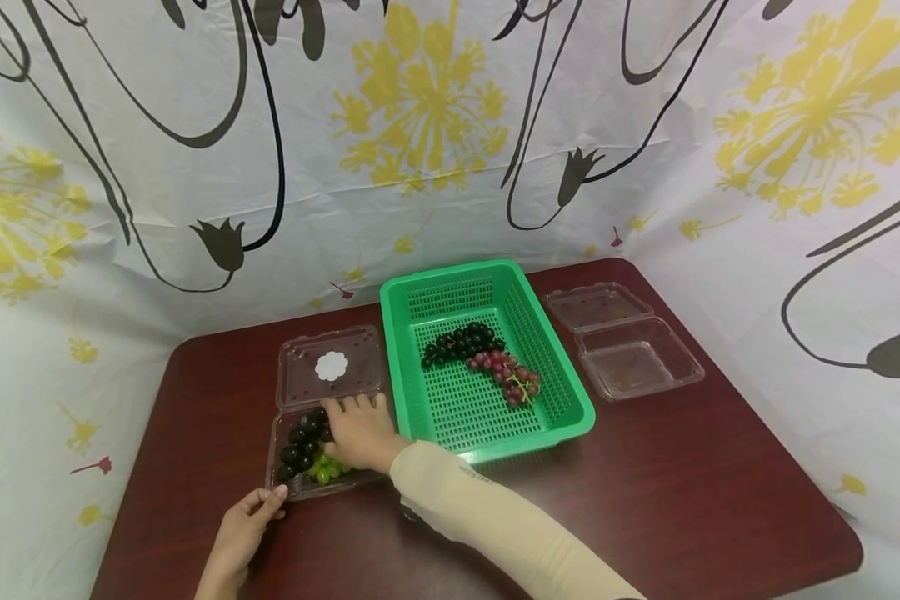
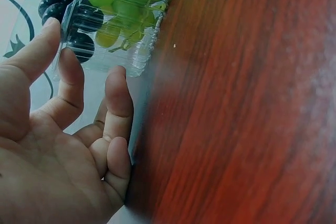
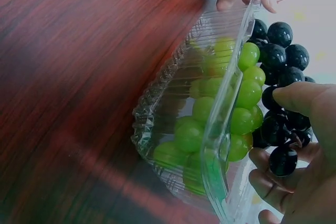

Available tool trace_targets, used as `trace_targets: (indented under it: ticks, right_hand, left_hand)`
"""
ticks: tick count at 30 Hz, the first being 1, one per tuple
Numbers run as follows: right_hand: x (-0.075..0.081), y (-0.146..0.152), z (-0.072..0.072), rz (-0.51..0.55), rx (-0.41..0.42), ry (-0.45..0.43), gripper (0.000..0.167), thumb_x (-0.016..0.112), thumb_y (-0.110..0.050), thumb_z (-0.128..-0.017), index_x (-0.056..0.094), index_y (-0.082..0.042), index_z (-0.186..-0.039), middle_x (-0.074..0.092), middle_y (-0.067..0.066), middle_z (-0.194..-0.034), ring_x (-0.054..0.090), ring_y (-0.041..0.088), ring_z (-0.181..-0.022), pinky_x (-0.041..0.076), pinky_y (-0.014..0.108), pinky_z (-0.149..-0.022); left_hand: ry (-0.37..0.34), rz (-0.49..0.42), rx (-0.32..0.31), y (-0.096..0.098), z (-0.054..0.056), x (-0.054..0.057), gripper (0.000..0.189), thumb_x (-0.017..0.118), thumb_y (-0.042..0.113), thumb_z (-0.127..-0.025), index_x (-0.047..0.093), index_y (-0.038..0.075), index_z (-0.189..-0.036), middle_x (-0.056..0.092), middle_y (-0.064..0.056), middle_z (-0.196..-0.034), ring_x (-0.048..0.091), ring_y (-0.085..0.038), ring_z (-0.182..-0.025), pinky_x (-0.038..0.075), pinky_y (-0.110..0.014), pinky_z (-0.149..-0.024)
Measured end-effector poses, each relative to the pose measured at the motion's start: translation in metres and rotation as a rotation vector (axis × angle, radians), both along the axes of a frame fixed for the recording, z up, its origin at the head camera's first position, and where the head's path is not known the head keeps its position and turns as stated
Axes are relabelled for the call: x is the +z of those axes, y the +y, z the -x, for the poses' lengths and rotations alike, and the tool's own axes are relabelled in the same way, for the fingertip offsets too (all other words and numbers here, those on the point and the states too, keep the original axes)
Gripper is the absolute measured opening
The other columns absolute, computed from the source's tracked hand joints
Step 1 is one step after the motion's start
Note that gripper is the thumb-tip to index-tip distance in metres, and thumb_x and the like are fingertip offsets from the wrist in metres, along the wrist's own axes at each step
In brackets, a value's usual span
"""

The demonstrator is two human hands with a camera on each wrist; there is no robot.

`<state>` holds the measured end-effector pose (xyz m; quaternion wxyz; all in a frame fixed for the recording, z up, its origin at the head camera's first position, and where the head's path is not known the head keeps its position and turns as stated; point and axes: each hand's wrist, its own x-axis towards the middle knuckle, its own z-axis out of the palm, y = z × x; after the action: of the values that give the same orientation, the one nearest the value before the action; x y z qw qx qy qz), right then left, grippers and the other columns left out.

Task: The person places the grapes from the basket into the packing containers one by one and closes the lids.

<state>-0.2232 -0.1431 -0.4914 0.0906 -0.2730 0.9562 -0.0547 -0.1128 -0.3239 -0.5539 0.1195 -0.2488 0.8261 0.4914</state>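
Note:
A clear plastic clamshell container (image 1: 345,485) lies with its lid (image 1: 300,371) folded back, near the table's left side. In it are a bunch of green grapes (image 3: 244,119) and a bunch of black grapes (image 3: 275,56). My left hand (image 1: 243,529) pinches the container's near left corner between thumb and index finger; its other fingers are bent beneath, as the left wrist view shows. Over the container's right part, my right hand (image 1: 360,433) holds the black grapes, thumb on top and fingers curled at their side. The palm hides part of the bunch.
Right of the container stands a green plastic basket (image 1: 562,417) with a black grape bunch (image 1: 461,343) and a red grape bunch (image 1: 506,375) inside. Beyond it lies a second opened clamshell (image 1: 637,358). A patterned cloth (image 1: 307,167) hangs behind the dark red table (image 1: 682,483).

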Motion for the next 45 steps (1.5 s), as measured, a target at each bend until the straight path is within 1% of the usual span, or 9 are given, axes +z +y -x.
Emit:
trace_targets:
  ticks: [4, 11, 15, 19, 23, 30, 33, 38, 45]
  right_hand:
    - [-0.0003, 0.0012, 0.0013, 0.006, -0.003, -0.008, 0.067, 0.062, -0.052, -0.089, 0.036, -0.029, -0.146, 0.055, -0.003, -0.138, 0.051, 0.017, -0.123, 0.033, 0.038, -0.095]
    - [-0.0005, 0.004, 0.0044, -0.01, -0.007, -0.027, 0.073, 0.063, -0.052, -0.089, 0.031, -0.027, -0.149, 0.052, -0.001, -0.14, 0.05, 0.018, -0.124, 0.032, 0.036, -0.091]
    - [0.0008, 0.006, 0.0065, -0.007, -0.009, -0.025, 0.076, 0.062, -0.052, -0.089, 0.027, -0.027, -0.151, 0.051, -0.001, -0.14, 0.049, 0.017, -0.124, 0.031, 0.034, -0.09]
    - [0.0026, 0.0068, 0.0071, 0.01, 0.0, -0.012, 0.077, 0.063, -0.051, -0.088, 0.026, -0.027, -0.152, 0.052, -0.001, -0.138, 0.049, 0.018, -0.123, 0.032, 0.035, -0.092]
    - [0.0038, 0.0063, 0.0075, 0.025, 0.017, 0.011, 0.07, 0.063, -0.049, -0.089, 0.031, -0.03, -0.149, 0.055, -0.002, -0.134, 0.05, 0.017, -0.121, 0.034, 0.035, -0.093]
    - [0.0036, 0.0058, 0.0081, 0.032, 0.06, 0.046, 0.054, 0.055, -0.045, -0.094, 0.039, -0.035, -0.145, 0.056, -0.007, -0.13, 0.051, 0.014, -0.114, 0.033, 0.032, -0.089]
    - [0.0039, 0.0054, 0.0074, 0.038, 0.067, 0.055, 0.055, 0.053, -0.044, -0.096, 0.036, -0.036, -0.147, 0.056, -0.006, -0.13, 0.051, 0.014, -0.115, 0.034, 0.033, -0.091]
    - [0.0053, 0.003, 0.0054, 0.042, 0.092, 0.071, 0.061, 0.052, -0.045, -0.097, 0.024, -0.039, -0.151, 0.053, -0.004, -0.135, 0.051, 0.017, -0.121, 0.036, 0.042, -0.103]
    - [0.0041, 0.0006, 0.004, 0.023, 0.112, 0.077, 0.061, 0.051, -0.045, -0.098, 0.02, -0.045, -0.15, 0.053, -0.003, -0.134, 0.05, 0.017, -0.121, 0.036, 0.039, -0.098]
  left_hand:
    - [-0.001, 0.003, 0.007, 0.0003, 0.0001, -0.0005, 0.047, 0.055, 0.052, -0.094, 0.058, 0.006, -0.088, 0.067, -0.002, -0.098, 0.059, -0.007, -0.085, 0.042, -0.026, -0.078]
    - [-0.013, -0.011, 0.005, 0.0006, 0.0007, 0.0008, 0.051, 0.055, 0.058, -0.091, 0.058, 0.007, -0.088, 0.064, -0.009, -0.113, 0.058, -0.009, -0.089, 0.043, -0.031, -0.083]
    - [-0.019, -0.015, 0.006, -0.0004, 0.0012, 0.0015, 0.051, 0.054, 0.059, -0.091, 0.058, 0.008, -0.088, 0.064, -0.009, -0.114, 0.058, -0.009, -0.089, 0.044, -0.034, -0.085]
    - [-0.016, -0.011, 0.003, -0.0008, 0.0023, 0.0018, 0.05, 0.054, 0.057, -0.092, 0.057, 0.008, -0.089, 0.065, -0.009, -0.112, 0.059, -0.009, -0.089, 0.044, -0.033, -0.084]
    - [-0.01, -0.01, -0.001, -0.001, 0.0032, 0.002, 0.048, 0.054, 0.056, -0.093, 0.058, 0.008, -0.089, 0.064, -0.01, -0.114, 0.06, -0.008, -0.088, 0.043, -0.03, -0.081]
    - [-0.013, -0.022, 0.008, -0.0008, 0.0028, 0.0009, 0.048, 0.054, 0.055, -0.093, 0.057, 0.008, -0.088, 0.06, -0.013, -0.122, 0.06, -0.006, -0.087, 0.044, -0.029, -0.081]
    - [-0.014, -0.022, 0.013, 0.0001, 0.0023, 0.0004, 0.048, 0.054, 0.055, -0.093, 0.057, 0.008, -0.088, 0.061, -0.012, -0.121, 0.06, -0.006, -0.086, 0.044, -0.028, -0.081]
    - [0.0, -0.021, 0.013, 0.0008, 0.0007, 0.0005, 0.048, 0.055, 0.055, -0.093, 0.057, 0.007, -0.088, 0.062, -0.012, -0.118, 0.061, -0.008, -0.087, 0.043, -0.026, -0.079]
    - [0.003, -0.032, 0.023, 0.0009, -0.0007, -0.0006, 0.045, 0.056, 0.052, -0.093, 0.057, 0.007, -0.087, 0.062, -0.007, -0.116, 0.061, -0.007, -0.086, 0.045, -0.027, -0.078]
